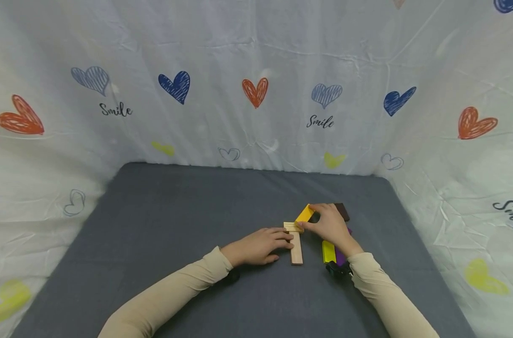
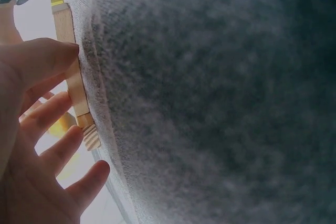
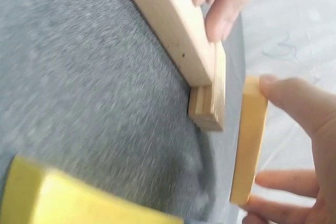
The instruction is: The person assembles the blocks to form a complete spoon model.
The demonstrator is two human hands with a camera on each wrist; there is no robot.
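My right hand [image 1: 330, 227] pinches an orange-yellow wooden block [image 1: 304, 214] between thumb and fingers. In the right wrist view this block [image 3: 249, 140] is held above the cloth, beside several plain wooden blocks [image 3: 209, 109]. Those plain blocks [image 1: 291, 226] lie side by side at the far end of a single plain block [image 1: 296, 251], which points toward me. My left hand [image 1: 256, 246], fingers loosely spread, touches the single block at its left side. In the left wrist view the thumb [image 2: 58, 56] overlaps the plain block [image 2: 73, 64].
Under and beside my right wrist lie a yellow block [image 1: 329, 252] and a purple block [image 1: 340, 257]. A dark brown block [image 1: 342, 211] sits beyond the right hand. Grey cloth [image 1: 197, 202] covers the table, with a white heart-printed curtain [image 1: 222, 122] around it.
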